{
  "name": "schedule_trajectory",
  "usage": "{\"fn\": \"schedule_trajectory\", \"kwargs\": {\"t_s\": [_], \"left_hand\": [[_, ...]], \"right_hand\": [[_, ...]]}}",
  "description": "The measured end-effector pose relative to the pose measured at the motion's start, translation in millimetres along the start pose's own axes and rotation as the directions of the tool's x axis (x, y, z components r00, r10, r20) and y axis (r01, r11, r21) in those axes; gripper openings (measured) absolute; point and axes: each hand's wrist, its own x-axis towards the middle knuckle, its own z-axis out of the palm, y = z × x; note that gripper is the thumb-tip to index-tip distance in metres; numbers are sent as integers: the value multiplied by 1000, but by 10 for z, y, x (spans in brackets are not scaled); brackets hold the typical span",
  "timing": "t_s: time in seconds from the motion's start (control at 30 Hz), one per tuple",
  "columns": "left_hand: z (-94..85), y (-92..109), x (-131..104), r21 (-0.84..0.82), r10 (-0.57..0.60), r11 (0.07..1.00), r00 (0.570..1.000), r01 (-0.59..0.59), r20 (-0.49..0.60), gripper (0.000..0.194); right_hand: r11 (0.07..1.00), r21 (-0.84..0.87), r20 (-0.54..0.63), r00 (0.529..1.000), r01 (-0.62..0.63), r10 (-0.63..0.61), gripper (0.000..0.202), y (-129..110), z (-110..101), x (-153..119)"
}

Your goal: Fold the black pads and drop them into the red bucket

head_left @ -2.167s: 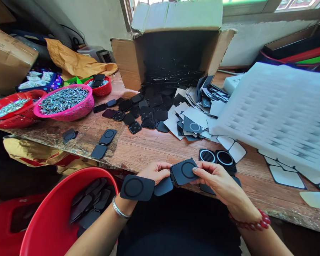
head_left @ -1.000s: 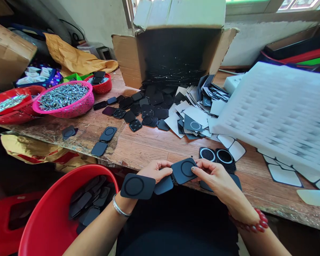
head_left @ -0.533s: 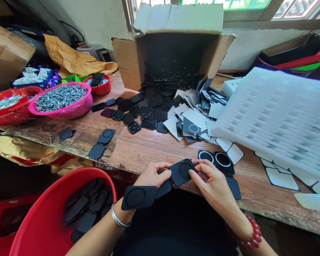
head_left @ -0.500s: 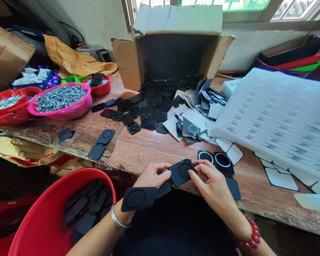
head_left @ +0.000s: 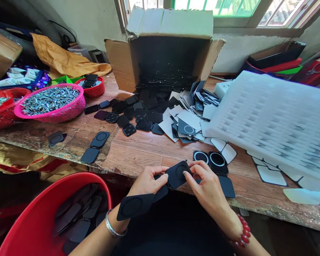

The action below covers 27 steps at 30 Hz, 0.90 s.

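Looks like a small workshop, judging by the scuffed bench (head_left: 134, 154) beneath a cardboard box (head_left: 122, 65), the black parts (head_left: 123, 121) before it and the metal pieces (head_left: 52, 100) left of it.

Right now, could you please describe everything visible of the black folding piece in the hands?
The black folding piece is matte and plastic-looking, with two round-cornered panels opened out, apparently hinged. The tilted upper panel bears a faint circle; the lower panel is partly hidden by the left hand. The right hand pinches the upper panel, seen against the table's edge.
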Motion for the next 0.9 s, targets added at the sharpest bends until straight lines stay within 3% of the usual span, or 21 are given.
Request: {"fn": "schedule_trajectory", "kwargs": {"t_s": [0.1, 0.2, 0.3, 0.37, 0.47, 0.53, 0.63, 0.73, 0.8, 0.83, 0.9], "left_hand": [[6, 6, -28, 9, 50, 999, 999, -50, 19, 34], [2, -21, -49, 13, 58, 998, 998, -58, 32, 34], [-9, -70, -52, -38, 19, 999, 999, -18, 35, 35], [-10, -102, -44, -99, 2, 995, 999, 2, 38, 36], [16, -135, -36, -178, -2, 984, 999, 11, 51, 36], [51, -146, -51, -199, -9, 980, 999, 17, 41, 37], [90, -160, -97, -239, -33, 970, 999, 41, 37, 40], [-7, -190, -131, -247, -56, 967, 998, 62, 34, 43], [-217, -210, -152, -209, -57, 977, 996, 41, -69, 43], [-371, -216, -169, -158, -49, 987, 984, 22, -171, 42], [-757, -224, -223, 27, -7, 999, 891, 22, -455, 39]], "right_hand": [[983, -175, 17, 999, 50, -48, 27, 5, -28, -25], [905, -409, 44, 994, 112, -103, 32, 33, -100, -29], [854, -518, 34, 999, 50, -38, 43, 66, -181, 1], [907, -419, 30, 999, -27, 44, 46, 66, -197, 30], [994, -7, 121, 987, -105, 105, 40, 26, -121, 61], [958, 239, 149, 981, -160, 126, 38, 0, -22, 69], [862, 440, 119, 968, -253, 223, 44, -5, 120, 81], [705, 552, 214, 893, -446, 397, 52, 11, 178, 127], [632, 552, 306, 837, -544, 454, 57, 15, 162, 163], [635, 541, 327, 833, -552, 446, 60, 15, 142, 173], [697, 519, 332, 868, -495, 369, 61, 13, 98, 159]]}}
